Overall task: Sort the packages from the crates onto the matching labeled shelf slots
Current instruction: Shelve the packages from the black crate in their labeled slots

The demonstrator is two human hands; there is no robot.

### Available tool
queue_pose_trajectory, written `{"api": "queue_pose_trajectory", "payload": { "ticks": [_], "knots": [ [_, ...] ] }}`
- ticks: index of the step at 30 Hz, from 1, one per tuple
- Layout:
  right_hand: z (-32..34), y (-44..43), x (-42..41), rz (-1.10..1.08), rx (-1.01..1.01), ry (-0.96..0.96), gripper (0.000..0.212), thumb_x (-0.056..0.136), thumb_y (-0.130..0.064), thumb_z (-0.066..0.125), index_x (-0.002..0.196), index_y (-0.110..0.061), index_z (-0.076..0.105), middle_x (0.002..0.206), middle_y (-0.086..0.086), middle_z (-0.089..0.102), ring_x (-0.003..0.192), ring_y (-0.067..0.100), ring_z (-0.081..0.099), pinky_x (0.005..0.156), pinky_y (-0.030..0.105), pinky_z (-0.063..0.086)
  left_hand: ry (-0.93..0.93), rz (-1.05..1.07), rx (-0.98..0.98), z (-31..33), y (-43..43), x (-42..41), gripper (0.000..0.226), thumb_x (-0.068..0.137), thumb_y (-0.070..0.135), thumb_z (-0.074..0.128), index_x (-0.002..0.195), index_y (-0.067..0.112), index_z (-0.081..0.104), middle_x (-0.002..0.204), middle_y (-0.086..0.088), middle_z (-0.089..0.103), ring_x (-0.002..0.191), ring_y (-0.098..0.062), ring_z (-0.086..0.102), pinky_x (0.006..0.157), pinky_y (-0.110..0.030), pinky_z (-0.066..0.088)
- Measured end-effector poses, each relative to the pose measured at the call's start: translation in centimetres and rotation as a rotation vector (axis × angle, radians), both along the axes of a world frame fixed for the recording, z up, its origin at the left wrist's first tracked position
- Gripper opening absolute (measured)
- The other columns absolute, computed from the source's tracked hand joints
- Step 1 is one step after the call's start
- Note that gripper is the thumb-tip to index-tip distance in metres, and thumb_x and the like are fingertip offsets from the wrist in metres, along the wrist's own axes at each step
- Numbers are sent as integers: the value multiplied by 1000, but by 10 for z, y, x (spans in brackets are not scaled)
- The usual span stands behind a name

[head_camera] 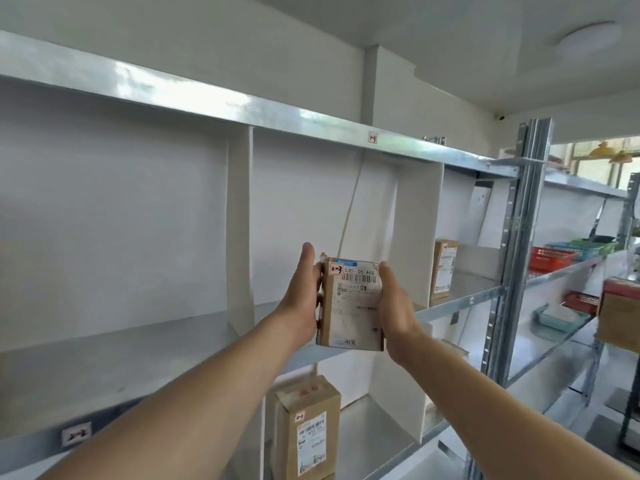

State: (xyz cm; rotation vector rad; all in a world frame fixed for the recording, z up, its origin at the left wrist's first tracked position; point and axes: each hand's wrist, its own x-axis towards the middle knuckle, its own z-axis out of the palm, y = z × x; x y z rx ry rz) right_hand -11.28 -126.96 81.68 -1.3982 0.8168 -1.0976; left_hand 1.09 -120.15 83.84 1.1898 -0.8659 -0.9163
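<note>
Shelf slots [304,209] fill most of the view. They belong to a tall metal rack [242,105] against a white wall, its shelves split into open-fronted bays by upright white dividers [239,237]. A grey perforated post [519,237] ends the rack on the right. Beyond it a second rack [581,188] carries a red basket [550,258] and green baskets [588,245].

Two bare forearms reach up from the bottom of the view toward the middle bay of the upper shelf. Between them is a brown cardboard package [349,306], held upright at the front edge of that shelf, before the bay between two dividers. Its white shipping label faces the camera. Whether it touches the shelf cannot be told.

The left hand [301,299] clasps the package's left side, thumb pointing up. The right hand [394,306] clasps its right side. The fingers of both hands pass behind the box, out of sight.

A second package [308,427] stands upright on the shelf below, almost directly under the held one. A third package [443,268] stands upright in the next bay to the right, just beside a divider.

A small red-and-white sticker [336,269] sits at the held package's top left corner and seems to read "1-3". A similar top label [372,137] is stuck on the beam above the middle bay. A lower label [76,433] is on the shelf edge at bottom left. Both are too blurred to read.
</note>
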Motion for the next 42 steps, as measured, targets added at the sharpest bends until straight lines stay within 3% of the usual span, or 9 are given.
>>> {"api": "queue_pose_trajectory", "payload": {
  "ticks": [5,8,13,18,24,28,32,35,42],
  "knots": [
    [5,-34,23,170,5,-35,62,104,-65,30,110,-25,78,104,0,80,104,24,74,103,47,54,31,178,-63,6,-16,7,80,98,72,11,121,22,69,81,8,72,67,-8,67,61,-24,48],
    [5,-44,36,245,36,-46,63,101,-68,33,109,-25,79,102,-1,81,103,24,75,101,44,55,36,231,-84,5,-19,9,79,100,70,12,123,20,68,90,3,76,62,-6,72,50,-17,48],
    [1,-51,51,289,48,-80,70,86,-76,35,105,-27,79,102,-2,81,103,24,75,105,52,53,51,297,-101,5,-24,14,77,99,71,13,123,24,68,98,4,77,66,-2,73,61,-25,47],
    [3,-54,52,294,40,-72,71,85,-78,33,106,-27,79,102,-1,80,103,25,74,104,53,54,56,307,-97,4,-31,16,76,101,68,11,122,21,67,87,5,78,65,-4,73,53,-19,49],
    [-4,-64,58,345,50,-86,82,70,-85,37,108,-26,78,104,1,80,106,27,74,105,53,53,81,345,-123,-3,-35,15,77,100,70,13,124,21,67,102,-1,78,73,-8,75,61,-25,49],
    [-3,-74,68,407,39,-87,66,95,-74,33,103,-28,79,100,1,81,102,26,75,104,52,54,106,397,-155,0,-37,17,77,99,72,14,124,21,67,108,-4,77,82,-13,76,68,-31,52],
    [-2,-84,78,479,0,-76,65,93,-75,30,95,-34,80,98,-4,81,101,23,75,100,49,55,129,448,-191,2,-40,18,77,98,72,15,122,22,67,105,-4,78,86,-16,76,76,-36,53],
    [-5,-96,84,536,-4,-76,60,105,-62,27,91,-33,78,93,-4,81,96,20,75,80,39,54,159,514,-219,1,-43,16,75,99,71,16,123,20,66,103,-3,78,82,-15,76,75,-35,53],
    [-15,-115,93,622,32,-98,55,109,-54,26,83,-34,71,71,-17,76,65,-1,70,68,31,47,157,622,-224,-7,-51,19,74,100,70,19,116,15,65,103,-10,77,92,-23,76,83,-40,55]
  ]
}}
